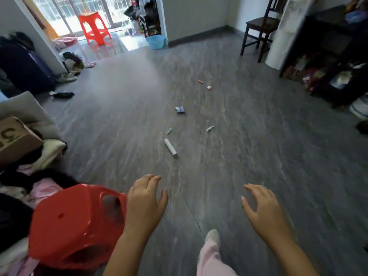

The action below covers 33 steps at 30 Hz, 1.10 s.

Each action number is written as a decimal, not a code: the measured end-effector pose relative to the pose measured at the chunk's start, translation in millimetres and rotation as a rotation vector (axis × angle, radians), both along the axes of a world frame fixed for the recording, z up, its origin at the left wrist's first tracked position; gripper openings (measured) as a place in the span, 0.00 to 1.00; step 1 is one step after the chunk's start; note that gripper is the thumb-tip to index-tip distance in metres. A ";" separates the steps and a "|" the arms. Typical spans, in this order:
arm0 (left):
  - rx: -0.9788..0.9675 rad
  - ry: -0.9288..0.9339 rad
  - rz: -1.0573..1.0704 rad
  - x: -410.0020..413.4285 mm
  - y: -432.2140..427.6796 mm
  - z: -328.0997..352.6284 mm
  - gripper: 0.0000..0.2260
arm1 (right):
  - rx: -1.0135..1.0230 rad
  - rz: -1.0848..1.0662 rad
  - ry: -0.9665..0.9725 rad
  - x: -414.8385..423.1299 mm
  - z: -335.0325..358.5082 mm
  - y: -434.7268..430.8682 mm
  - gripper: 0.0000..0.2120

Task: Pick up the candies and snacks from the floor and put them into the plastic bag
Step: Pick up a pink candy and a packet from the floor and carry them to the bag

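Note:
Several candies and snacks lie scattered on the grey floor ahead of me. Nearest is a white tube-shaped packet (170, 147). Beyond it lie a small greenish wrapper (169, 131), a second pale wrapper (209, 128) and a blue-and-white packet (180, 109). Farther off are a red-and-white candy (208, 88) and a thin red candy (200, 82). My left hand (146, 200) and my right hand (264, 208) hover low in front of me, fingers spread, holding nothing. No plastic bag is in view.
A red plastic stool (75, 226) lies tipped beside my left hand, next to a pile of clothes (29, 188) and a cardboard box (14, 136). A dark chair (258, 24) and dark shelving (334, 52) stand at the right. My foot (213, 236) is below.

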<state>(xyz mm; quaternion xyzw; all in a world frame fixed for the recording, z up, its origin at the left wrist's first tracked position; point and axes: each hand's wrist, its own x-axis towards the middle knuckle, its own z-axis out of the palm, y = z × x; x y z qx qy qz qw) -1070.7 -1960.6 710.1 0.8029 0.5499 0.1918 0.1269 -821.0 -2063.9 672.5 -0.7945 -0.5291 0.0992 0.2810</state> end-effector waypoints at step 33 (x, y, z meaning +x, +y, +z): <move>-0.037 -0.061 -0.269 424.5 722.7 -12.3 0.17 | -0.090 -0.179 0.056 380.5 4.5 687.0 0.17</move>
